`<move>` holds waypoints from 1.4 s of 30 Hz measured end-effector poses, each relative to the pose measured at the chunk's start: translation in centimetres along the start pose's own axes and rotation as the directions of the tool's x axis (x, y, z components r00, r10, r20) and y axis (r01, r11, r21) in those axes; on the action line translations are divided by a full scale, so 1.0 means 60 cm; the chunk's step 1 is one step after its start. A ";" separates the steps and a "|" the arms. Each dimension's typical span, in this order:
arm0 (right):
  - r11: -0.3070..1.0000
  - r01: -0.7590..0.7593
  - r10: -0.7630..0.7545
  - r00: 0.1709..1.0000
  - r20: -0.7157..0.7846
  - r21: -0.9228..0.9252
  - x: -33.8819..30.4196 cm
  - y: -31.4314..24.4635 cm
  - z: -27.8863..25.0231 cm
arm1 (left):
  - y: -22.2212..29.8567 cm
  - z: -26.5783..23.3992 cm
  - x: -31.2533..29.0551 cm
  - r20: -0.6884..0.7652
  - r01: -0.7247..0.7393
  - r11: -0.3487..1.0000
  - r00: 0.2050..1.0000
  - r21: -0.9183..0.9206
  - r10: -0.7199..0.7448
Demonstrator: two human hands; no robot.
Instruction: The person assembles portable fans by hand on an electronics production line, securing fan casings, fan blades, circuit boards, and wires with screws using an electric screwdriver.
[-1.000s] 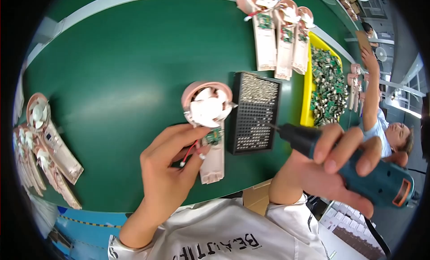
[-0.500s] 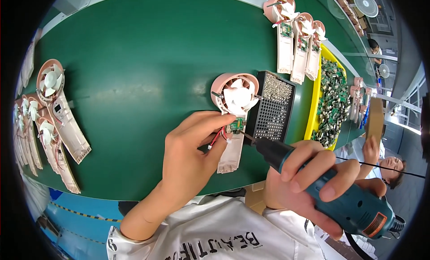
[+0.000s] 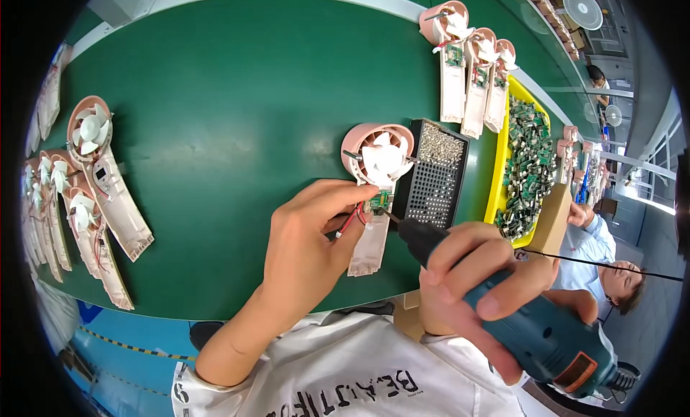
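A pink handheld fan half-shell (image 3: 369, 248) lies on the green table, its white fan blades (image 3: 384, 158) facing up. My left hand (image 3: 305, 234) holds it, thumb and fingertips pressed at a small green circuit board (image 3: 381, 199) in the handle. Red and black wires (image 3: 349, 223) with a white plug hang out beside those fingers. Wrapped in my right hand (image 3: 478, 273) is a teal electric screwdriver (image 3: 546, 338). Its thin bit (image 3: 392, 217) points at the board's lower edge; whether it touches a screw is too small to tell.
A black screw tray (image 3: 433, 183) stands just right of the fan. Beyond it sits a yellow bin (image 3: 496, 194) heaped with circuit boards. More fan halves lie at the far right (image 3: 453, 86) and left (image 3: 118, 201). At right, a co-worker's hand (image 3: 581, 214) is by a cardboard box (image 3: 552, 219).
My right hand and the screwdriver body have shifted slightly left and down, the bit staying at the board. The co-worker's cardboard box has come down and left, beside the yellow bin.
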State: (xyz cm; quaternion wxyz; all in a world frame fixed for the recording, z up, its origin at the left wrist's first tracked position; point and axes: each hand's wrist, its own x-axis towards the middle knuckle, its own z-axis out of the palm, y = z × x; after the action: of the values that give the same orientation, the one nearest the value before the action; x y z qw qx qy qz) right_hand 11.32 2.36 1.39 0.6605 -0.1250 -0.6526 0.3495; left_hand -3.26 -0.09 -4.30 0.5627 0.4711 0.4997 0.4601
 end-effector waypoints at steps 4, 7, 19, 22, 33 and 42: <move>1.000 0.002 0.002 0.990 -0.143 0.030 0.006 0.002 0.003 | -0.003 -0.001 0.013 -0.043 -0.007 0.999 0.999 -0.048 0.005; 0.996 -0.063 0.085 0.916 -0.393 0.069 0.016 -0.039 -0.003 | 0.012 -0.023 -0.006 -0.066 0.020 0.998 0.998 -0.064 -0.024; 0.299 -0.953 0.871 0.252 -0.422 0.048 -0.113 -0.082 0.007 | 0.037 -0.036 -0.094 0.060 -0.101 0.979 0.992 -0.175 0.113; 0.152 -0.964 0.953 0.085 -0.291 0.217 -0.115 -0.091 0.009 | 0.046 -0.048 -0.108 0.087 -0.021 0.983 0.995 -0.184 0.038; 0.191 -0.941 0.976 0.151 -0.158 0.280 -0.134 -0.076 0.042 | 0.028 -0.077 -0.121 0.022 0.010 1.000 1.000 0.019 -0.010; 0.321 -0.902 0.946 0.291 -0.143 0.289 -0.107 -0.083 -0.003 | 0.028 -0.023 -0.074 0.013 0.028 0.985 1.000 -0.173 -0.026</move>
State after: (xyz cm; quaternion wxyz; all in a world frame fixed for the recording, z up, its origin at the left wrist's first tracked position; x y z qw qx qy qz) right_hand 13.59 -5.24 -0.50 0.4302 -0.4769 -0.3279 0.6928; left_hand -5.04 -4.14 -2.12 0.6105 0.4161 0.4609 0.4916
